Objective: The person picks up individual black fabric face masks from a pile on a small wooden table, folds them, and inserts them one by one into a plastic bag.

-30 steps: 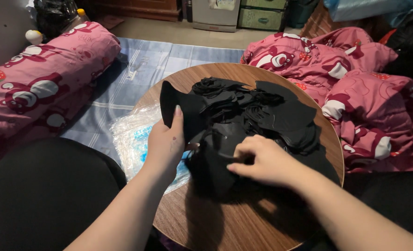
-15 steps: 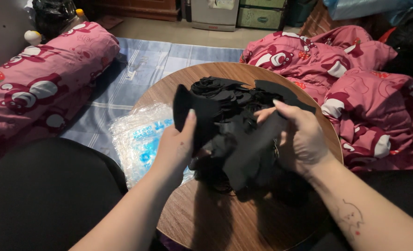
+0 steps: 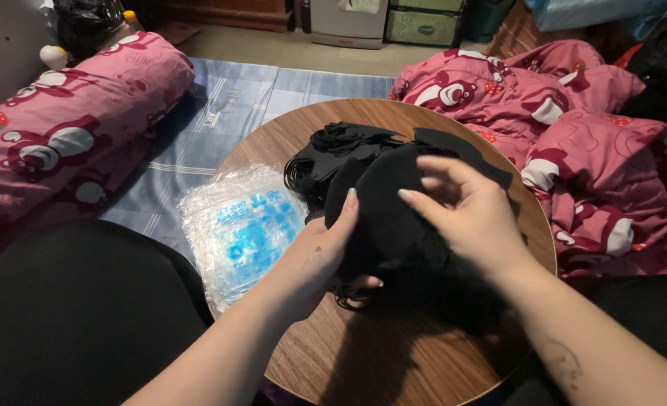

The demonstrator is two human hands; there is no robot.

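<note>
A pile of black fabric pieces [image 3: 333, 154] with thin loops lies on a round wooden table [image 3: 393, 353]. Both my hands lift one black piece [image 3: 390, 218] above the table's middle. My left hand [image 3: 322, 252] grips its left edge, thumb underneath and fingers up along the cloth. My right hand [image 3: 465, 210] holds its right side with fingers spread over the top. More black pieces [image 3: 453, 146] lie behind my right hand, partly hidden.
A stack of clear plastic bags with blue print [image 3: 239, 229] rests on the table's left edge. A pink patterned bolster [image 3: 63, 143] lies left, a pink blanket [image 3: 596, 143] right. A blue checked mat [image 3: 220, 113] covers the floor beyond; my black-clad knee [image 3: 85, 316] is lower left.
My hands have raised and turned the black piece, spreading it wider between them. My left hand shifted right along its edge, and my right hand moved up over its top.
</note>
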